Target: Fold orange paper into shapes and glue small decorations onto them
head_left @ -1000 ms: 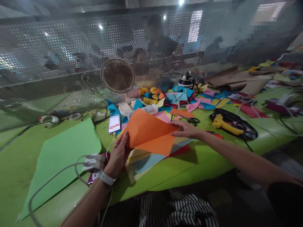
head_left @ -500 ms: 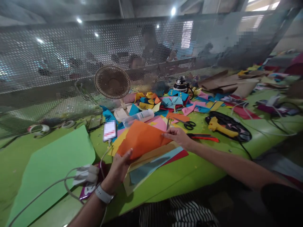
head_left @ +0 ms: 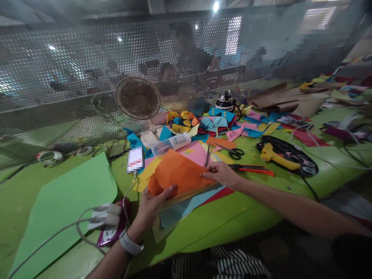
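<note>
An orange sheet of paper (head_left: 181, 170) is between my hands, its left part bent upward in a curve. My left hand (head_left: 155, 201) is closed on its lower left edge, thumb on top. My right hand (head_left: 222, 174) pinches the right edge between thumb and fingers. A thin grey metal tool (head_left: 208, 154) sticks up beside my right fingers; I cannot tell whether they hold it. Beneath the orange sheet lie light blue paper (head_left: 186, 209), tan, red and pink sheets. Black scissors (head_left: 236, 153) rest beyond my right hand, and an orange-red cutter (head_left: 258, 169) lies behind my right forearm.
A large green sheet (head_left: 69, 201) lies left, with a power strip (head_left: 110, 232) and cables beside it. Behind are a fan (head_left: 138, 99), a clear bottle (head_left: 171, 144), a phone (head_left: 135, 159), paper scraps and a black flask (head_left: 226, 102). A yellow glue gun (head_left: 279, 158) rests on a black tray.
Both hands have moved slightly right and, with the orange sheet, a little nearer to me. The sheet's left side has bent into a curve, and my left thumb reaches further over it.
</note>
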Available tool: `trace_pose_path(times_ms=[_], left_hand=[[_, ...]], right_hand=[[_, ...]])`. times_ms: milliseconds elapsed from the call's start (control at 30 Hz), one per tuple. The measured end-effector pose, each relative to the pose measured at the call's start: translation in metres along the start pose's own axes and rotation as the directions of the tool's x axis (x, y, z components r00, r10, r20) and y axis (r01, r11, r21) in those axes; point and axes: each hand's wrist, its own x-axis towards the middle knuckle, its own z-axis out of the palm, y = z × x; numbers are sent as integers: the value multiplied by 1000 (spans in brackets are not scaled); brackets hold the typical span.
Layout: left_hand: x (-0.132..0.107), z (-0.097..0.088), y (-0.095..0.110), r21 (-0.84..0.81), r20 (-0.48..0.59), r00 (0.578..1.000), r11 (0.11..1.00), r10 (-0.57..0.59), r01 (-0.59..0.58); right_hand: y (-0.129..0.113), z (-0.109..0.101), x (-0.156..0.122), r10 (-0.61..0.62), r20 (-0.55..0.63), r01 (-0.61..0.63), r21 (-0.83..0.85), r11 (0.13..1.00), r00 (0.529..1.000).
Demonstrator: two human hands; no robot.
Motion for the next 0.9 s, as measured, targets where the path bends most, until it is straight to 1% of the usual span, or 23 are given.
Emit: trace_pose_path(times_ms=[133,233,300,333,367,400,433,467,500,533,567,600,633,667,700,733,767,800,900], left_hand=[[-1,-1,0,25,4,1000,1000,-3,3],[0,-3,-4,55,22,1000,998,8,-9],[3,-6,-8,101,52,999,995,7,-13],[4,-8,-11,142,68,998,990,19,-28],[5,-10,-13,202,72,996,977,56,-69],[7,-12,-14,287,64,990,948,128,-141],[7,-14,-15,393,59,970,888,236,-240],[7,-16,-15,509,72,927,786,368,-352],[7,-17,-15,615,124,862,644,491,-456],[6,-18,-14,688,227,791,480,569,-543],[5,-18,-13,713,373,728,325,575,-622],[3,-17,-12,688,529,673,203,516,-696],[1,-16,-11,635,666,624,129,408,-762],[-1,-14,-11,576,765,579,102,281,-811],[-2,-13,-12,534,822,544,106,167,-839],[-4,-11,-13,512,849,523,123,78,-850],[-5,-9,-14,512,854,520,139,25,-848],[-5,-8,-16,521,850,527,149,-5,-840],[-7,-6,-18,544,837,547,163,-33,-823]], right_hand=[[-3,0,-2,23,8,-22,-43,999,1000],[-1,-1,-2,20,18,-18,-81,997,1000],[1,-1,-2,29,21,-27,-91,995,999],[2,-1,-2,49,17,-47,-89,995,999],[3,-1,-2,81,13,-79,-84,993,997],[3,-1,-2,122,8,-121,-81,989,992],[3,-1,-2,168,4,-167,-80,983,986],[3,-1,-3,208,4,-207,-82,975,978],[2,-2,-3,236,11,-234,-88,968,972],[1,-2,-3,246,20,-242,-99,965,969],[1,-3,-4,242,31,-238,-109,965,970],[1,-3,-4,233,44,-227,-118,967,971],[2,-3,-4,223,57,-215,-128,968,973],[3,-4,-4,218,67,-207,-137,969,974],[4,-4,-3,217,73,-205,-143,968,973],[5,-4,-3,221,76,-208,-148,967,972],[7,-4,-3,224,75,-210,-154,965,972],[7,-3,-3,224,73,-210,-160,964,972],[5,-2,-3,240,66,-224,-188,956,968]])
